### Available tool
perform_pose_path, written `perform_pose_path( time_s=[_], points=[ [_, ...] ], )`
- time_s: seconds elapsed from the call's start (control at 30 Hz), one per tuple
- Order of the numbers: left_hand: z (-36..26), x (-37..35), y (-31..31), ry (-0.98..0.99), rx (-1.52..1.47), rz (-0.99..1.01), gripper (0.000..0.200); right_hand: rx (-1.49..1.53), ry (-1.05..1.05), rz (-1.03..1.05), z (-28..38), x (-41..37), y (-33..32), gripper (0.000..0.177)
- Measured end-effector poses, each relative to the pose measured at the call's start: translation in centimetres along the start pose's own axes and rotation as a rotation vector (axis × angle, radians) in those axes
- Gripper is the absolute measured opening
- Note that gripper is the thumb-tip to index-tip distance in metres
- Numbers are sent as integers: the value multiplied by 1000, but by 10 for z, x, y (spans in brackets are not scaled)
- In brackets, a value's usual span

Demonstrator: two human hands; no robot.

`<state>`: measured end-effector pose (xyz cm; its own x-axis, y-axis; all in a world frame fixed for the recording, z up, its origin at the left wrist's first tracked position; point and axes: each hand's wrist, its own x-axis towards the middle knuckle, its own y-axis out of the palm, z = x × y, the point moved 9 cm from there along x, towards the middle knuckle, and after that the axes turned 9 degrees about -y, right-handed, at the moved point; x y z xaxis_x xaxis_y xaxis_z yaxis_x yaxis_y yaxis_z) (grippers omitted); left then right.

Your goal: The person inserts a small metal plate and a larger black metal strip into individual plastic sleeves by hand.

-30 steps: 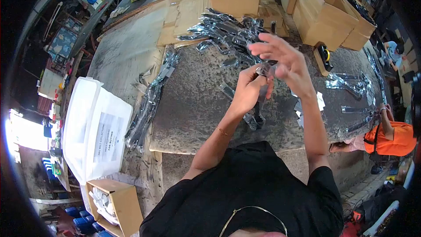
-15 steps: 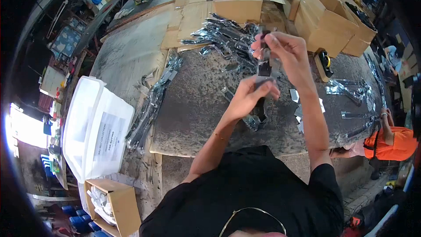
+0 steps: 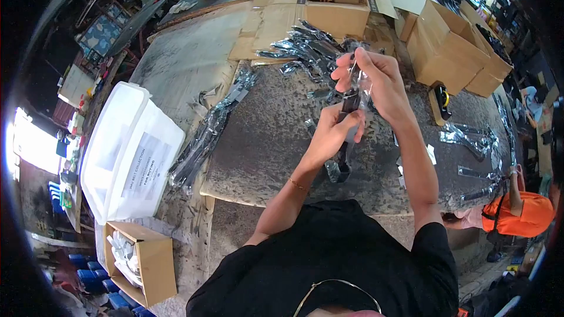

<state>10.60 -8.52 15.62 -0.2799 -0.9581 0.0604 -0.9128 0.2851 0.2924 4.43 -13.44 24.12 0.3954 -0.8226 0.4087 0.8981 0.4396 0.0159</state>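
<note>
A black belt [image 3: 351,101] in a clear plastic sleeve is stretched between my two hands over the table. Lower down, my left hand [image 3: 335,135] is closed around it, thumb on top, and the belt's tail hangs below toward the table edge. My right hand [image 3: 380,82] pinches the upper end of the sleeve between thumb and fingers; its exact grip on the belt inside is partly hidden. Just beyond my hands lies a pile of sleeved black belts [image 3: 308,50]. More wrapped belts [image 3: 205,129] lie in a long bundle to the left.
A white plastic bin [image 3: 161,135] stands at the left, above a carton [image 3: 157,273] of white pieces. Open cardboard boxes [image 3: 338,20] [image 3: 449,53] stand at the back. A tape dispenser [image 3: 439,103] sits at right. Beyond it is a person in an orange shirt [image 3: 520,214].
My right hand has turned slightly at the sleeve's upper end, and my left hand has shifted a little along with the belt. The camera view has moved slightly.
</note>
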Motion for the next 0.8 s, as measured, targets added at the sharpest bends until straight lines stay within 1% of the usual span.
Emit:
perform_pose_path(
  time_s=[0.03,0.1,0.13,0.17,0.23,0.27,0.3,0.33,0.37,0.4,0.43,0.5,0.53,0.57,0.63,0.67,0.7,0.77,0.8],
  points=[
    [-3,-1,-3,10,-1,-12,17,1,-3,15,0,1,8,49],
    [-1,-5,-14,-48,-128,-48,19,144,-188,18,9,2,24,51],
    [-6,-8,-18,-35,-129,-69,19,64,-289,25,13,-1,32,53],
    [-11,-11,-20,-25,-143,-70,17,73,-291,47,15,-3,33,53],
    [-18,-17,-24,-2,-153,-84,15,-133,52,281,-12,-8,39,42],
    [-21,-21,-19,19,-75,-30,14,-25,6,165,-16,-3,36,44],
    [-23,-23,-12,35,3,30,12,-22,3,170,-17,2,35,44],
    [-20,-24,-11,45,112,100,11,142,-5,166,-14,11,33,45],
    [-14,-25,-13,46,118,104,11,306,-16,160,-9,17,32,46],
    [-4,-28,-13,8,108,120,12,401,15,199,-4,20,35,49],
    [1,-30,-14,-29,98,132,13,405,7,201,4,24,37,49],
    [2,-35,-20,-54,158,153,15,532,124,152,6,29,44,50],
    [7,-36,-25,-73,251,164,15,561,139,259,9,32,51,57],
    [11,-37,-29,-92,342,172,15,565,145,276,10,34,56,57],
    [4,-40,-39,-55,332,162,17,656,155,453,20,31,78,65],
    [-3,-41,-41,-24,324,172,19,659,160,471,19,34,83,65],
    [-8,-42,-42,-18,323,155,19,586,112,523,20,37,88,67],
    [-42,-48,-49,114,158,-15,23,447,18,618,20,39,101,72],
    [-50,-47,-53,146,162,-73,22,453,26,631,18,38,106,72]
  ],
)
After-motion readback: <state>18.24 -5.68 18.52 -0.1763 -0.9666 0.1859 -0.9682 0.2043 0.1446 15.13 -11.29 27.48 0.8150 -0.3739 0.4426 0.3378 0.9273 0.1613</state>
